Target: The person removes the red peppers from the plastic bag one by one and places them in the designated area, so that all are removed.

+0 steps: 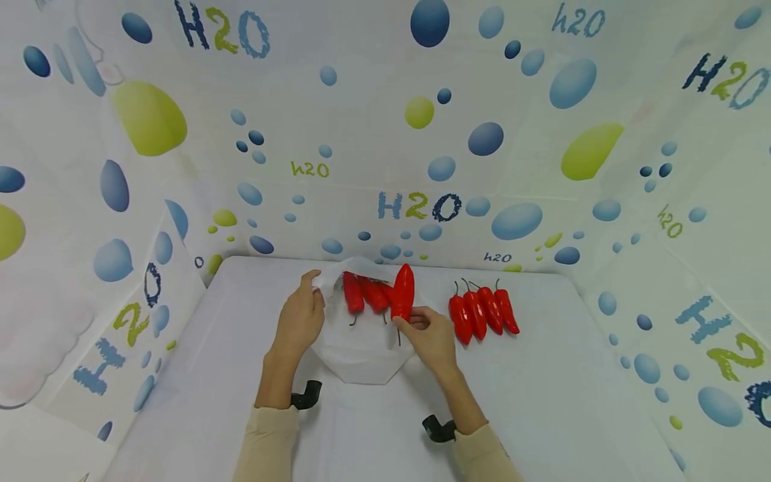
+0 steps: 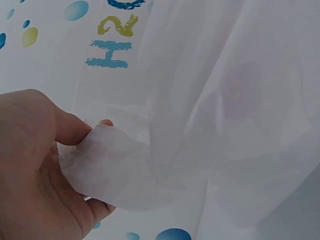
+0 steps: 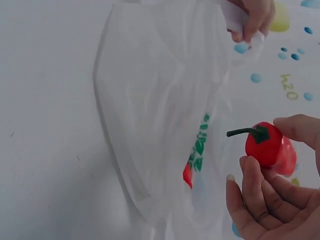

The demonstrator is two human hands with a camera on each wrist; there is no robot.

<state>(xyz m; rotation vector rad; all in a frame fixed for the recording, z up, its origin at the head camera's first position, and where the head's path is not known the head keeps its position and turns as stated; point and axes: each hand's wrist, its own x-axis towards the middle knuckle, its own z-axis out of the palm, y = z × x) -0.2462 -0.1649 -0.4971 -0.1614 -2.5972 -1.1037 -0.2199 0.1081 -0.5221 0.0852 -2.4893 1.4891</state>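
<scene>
Near the bag's open edge (image 1: 363,266), right fingers (image 3: 255,187) pinch a pepper (image 1: 403,292).

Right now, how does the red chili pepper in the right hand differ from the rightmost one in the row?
The held chili pepper is pinched by the right hand; the rightmost chili pepper lies on the white table. In the head view, the held chili pepper's stem points downward, whereas the rightmost chili pepper's stem points upward. Both are red, glossy and elongated, with a thin stem.
</scene>
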